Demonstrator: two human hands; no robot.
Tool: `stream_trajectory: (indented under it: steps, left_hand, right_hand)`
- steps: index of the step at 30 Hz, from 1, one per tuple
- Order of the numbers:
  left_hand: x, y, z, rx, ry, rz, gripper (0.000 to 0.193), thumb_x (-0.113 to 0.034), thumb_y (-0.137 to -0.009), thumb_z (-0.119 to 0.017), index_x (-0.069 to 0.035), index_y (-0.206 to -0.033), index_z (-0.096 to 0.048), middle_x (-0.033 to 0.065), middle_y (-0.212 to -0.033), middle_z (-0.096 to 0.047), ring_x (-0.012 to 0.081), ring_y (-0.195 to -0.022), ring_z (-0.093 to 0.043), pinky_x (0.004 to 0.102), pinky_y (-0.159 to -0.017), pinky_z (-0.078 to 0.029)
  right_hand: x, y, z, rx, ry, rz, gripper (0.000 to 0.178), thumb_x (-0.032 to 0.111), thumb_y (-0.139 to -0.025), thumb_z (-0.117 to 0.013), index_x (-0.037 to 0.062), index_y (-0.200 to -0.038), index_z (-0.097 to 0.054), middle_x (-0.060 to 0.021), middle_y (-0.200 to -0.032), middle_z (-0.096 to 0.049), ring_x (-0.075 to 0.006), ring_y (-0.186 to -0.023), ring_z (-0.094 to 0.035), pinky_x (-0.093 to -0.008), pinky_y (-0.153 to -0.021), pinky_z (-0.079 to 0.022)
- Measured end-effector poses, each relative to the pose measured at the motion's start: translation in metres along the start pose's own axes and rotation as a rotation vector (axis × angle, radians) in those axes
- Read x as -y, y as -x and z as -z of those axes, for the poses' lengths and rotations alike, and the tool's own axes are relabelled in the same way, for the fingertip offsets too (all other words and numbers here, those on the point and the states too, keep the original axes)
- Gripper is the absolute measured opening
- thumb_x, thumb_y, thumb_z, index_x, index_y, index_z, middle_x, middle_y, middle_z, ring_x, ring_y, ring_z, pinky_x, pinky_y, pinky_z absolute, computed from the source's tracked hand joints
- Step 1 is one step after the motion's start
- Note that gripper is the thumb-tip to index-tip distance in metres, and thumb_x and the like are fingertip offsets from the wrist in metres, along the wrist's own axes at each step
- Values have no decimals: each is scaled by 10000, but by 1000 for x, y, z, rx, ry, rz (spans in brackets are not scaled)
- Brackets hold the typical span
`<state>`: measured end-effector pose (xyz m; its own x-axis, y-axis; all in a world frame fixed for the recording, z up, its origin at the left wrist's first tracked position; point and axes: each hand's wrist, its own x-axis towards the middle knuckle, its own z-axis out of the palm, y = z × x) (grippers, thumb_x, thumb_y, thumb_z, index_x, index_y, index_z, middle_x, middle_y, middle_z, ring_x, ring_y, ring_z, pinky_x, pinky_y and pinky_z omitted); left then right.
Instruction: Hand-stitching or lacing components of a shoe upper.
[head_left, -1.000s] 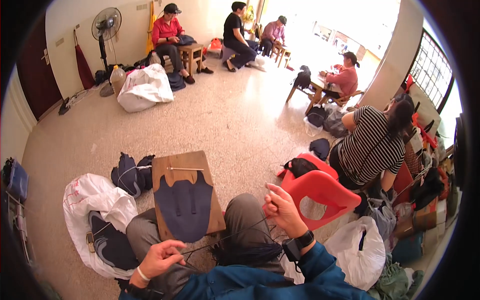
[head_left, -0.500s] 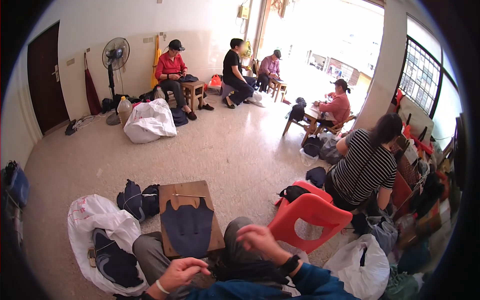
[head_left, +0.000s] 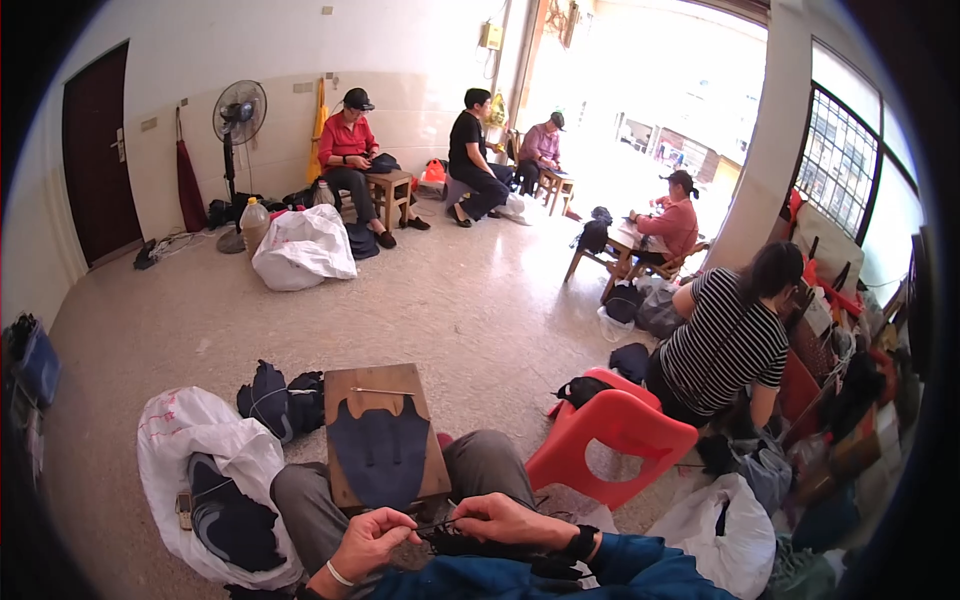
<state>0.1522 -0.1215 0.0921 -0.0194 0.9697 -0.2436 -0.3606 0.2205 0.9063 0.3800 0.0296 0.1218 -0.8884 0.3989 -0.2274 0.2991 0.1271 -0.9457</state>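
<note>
Black cord (head_left: 433, 525), just a short stretch, held low near the close edge of the worktop (head_left: 372, 376). Left hand (head_left: 375, 540) closed on one end of that stretch, right hand (head_left: 497, 521) closed on the other, both in a thumb-and-finger pinch and close together. Can't trace the rest of it from up here. More dark strands (head_left: 458, 547) heaped just underneath, too tangled to sort out. Navy panel (head_left: 378, 455) flat on that worktop between the knees (head_left: 488, 462), touched by neither hand, with a thin stick (head_left: 383, 391) lying just past it.

Tips for working the cord, just going by looks: pinch with the very tips, firm but not crushing, to get a good feel. Pull evenly both ways, no yanking. Probably best to work close together like that for fine stuff, and low for steadiness. Watch those loose strands too, probably easy to snag and drag up by mistake.
</note>
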Motion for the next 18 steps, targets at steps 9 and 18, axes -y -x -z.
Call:
stream_trajectory:
  steps: [9, 18]
  left_hand:
    - [30, -47, 7, -41, -15, -57, 108, -6, -973, -627, 47, -1051, -679, 119, -927, -740, 110, -749, -683, 204, -666, -533]
    - [45, -98, -14, 44, -141, -20, 110, 0, -973, -620, 48, -1031, -700, 82, -922, -737, 126, -885, -707, 236, -799, -555]
  right_hand:
    - [-73, -14, 38, -246, 603, 76, 161, 165, -885, -614, 7, -900, -635, -226, -831, -677, -434, -841, -665, -506, -711, -529]
    - [-89, 8, 71, -352, 839, -186, 132, 133, -882, -600, 7, -920, -602, -226, -942, -686, -438, -901, -668, -510, -749, -543]
